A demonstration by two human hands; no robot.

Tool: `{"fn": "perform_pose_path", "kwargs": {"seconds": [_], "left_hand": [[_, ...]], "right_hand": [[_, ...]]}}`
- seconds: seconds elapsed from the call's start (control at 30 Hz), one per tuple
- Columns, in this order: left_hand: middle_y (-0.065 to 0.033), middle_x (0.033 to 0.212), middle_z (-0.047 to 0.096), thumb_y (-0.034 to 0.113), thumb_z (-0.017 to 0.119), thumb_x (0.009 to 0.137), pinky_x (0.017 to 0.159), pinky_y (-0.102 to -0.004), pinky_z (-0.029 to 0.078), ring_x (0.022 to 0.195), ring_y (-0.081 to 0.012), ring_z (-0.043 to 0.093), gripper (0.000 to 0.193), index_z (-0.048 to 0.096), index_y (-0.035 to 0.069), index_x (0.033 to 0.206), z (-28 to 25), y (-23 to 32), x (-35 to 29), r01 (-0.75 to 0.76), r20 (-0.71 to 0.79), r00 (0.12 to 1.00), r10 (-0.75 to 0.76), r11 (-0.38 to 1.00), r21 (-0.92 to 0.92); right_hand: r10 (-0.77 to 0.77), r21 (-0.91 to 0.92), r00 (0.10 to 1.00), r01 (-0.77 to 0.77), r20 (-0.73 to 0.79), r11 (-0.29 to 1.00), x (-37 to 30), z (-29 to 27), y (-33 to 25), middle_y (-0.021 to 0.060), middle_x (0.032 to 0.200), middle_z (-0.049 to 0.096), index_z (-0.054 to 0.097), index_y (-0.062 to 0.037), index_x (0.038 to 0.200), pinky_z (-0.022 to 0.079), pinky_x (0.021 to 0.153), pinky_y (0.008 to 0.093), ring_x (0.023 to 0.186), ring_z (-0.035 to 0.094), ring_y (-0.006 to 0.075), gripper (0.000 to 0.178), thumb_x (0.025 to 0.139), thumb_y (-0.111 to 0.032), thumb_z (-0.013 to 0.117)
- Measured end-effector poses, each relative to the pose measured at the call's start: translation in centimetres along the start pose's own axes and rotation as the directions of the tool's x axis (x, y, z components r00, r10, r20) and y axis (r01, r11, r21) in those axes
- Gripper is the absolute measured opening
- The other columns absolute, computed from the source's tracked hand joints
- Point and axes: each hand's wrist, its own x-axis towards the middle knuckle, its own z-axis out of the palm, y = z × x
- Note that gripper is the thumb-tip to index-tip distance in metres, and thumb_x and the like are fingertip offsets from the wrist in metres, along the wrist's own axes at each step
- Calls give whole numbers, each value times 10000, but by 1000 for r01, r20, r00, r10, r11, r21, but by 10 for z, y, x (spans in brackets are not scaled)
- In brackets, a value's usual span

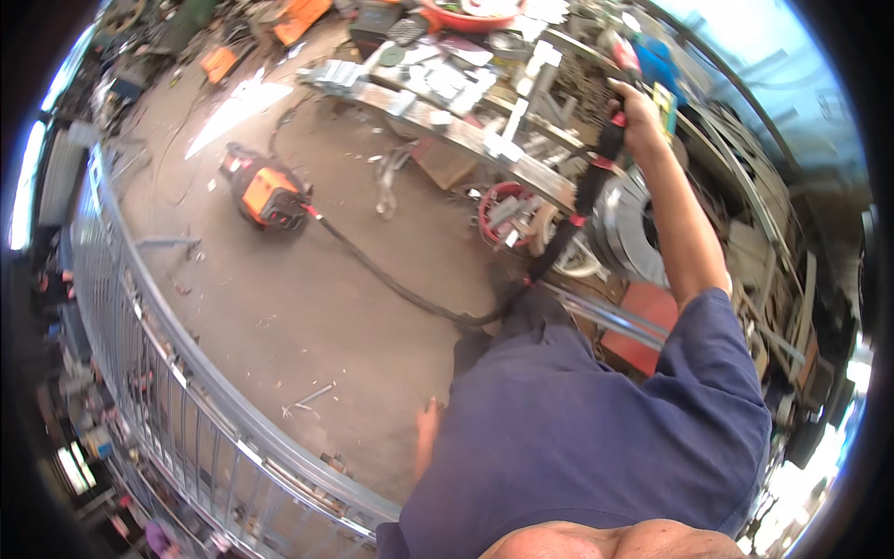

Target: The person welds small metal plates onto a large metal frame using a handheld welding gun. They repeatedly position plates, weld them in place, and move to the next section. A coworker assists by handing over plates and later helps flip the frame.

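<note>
My right hand is raised at the far right, its fingers closed round the upper end of a thick black cable with red bands. A blurred red and pale part sticks out beyond the fist; its kind is unclear. From the hand the cable drops past my legs, then curves left over the floor to an orange and black machine. My left hand hangs low beside my body with fingertips showing and nothing visible in it.
A metal railing curves along the left. Ahead, a cluttered bench carries metal pieces and a red basin. Below it stands a red bucket of scraps. A grey coil lies by my right arm. Metal offcuts litter the floor.
</note>
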Motion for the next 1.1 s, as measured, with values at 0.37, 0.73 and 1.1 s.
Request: {"fn": "perform_pose_path", "kwargs": {"seconds": [0.37,0.73,1.1], "left_hand": [[-191,1155,727,412,638,966,875,-397,553,1050,-267,704,531,663,-17,1278,34,-26,-52,310,-150,939,-310,951,-22],[-244,1131,734,475,662,926,926,-415,537,1073,-357,711,591,697,-36,1219,61,-16,-86,263,-337,924,-182,941,211],[-238,1139,733,515,656,914,968,-431,528,1102,-367,700,587,715,9,1207,36,-55,-69,311,-340,909,-242,936,164]], "right_hand": [[362,-7,929,-362,85,932,336,-110,213,-46,667,574,641,-173,921,422,461,240,499,488,101,65,972,-134,631],[701,-125,713,-699,-37,704,365,-117,305,68,720,630,587,-40,919,582,546,299,550,618,197,40,914,-65,557],[597,-581,790,-554,-142,595,301,-98,284,128,922,684,688,-34,992,603,730,439,855,683,283,296,885,-309,718]]}}
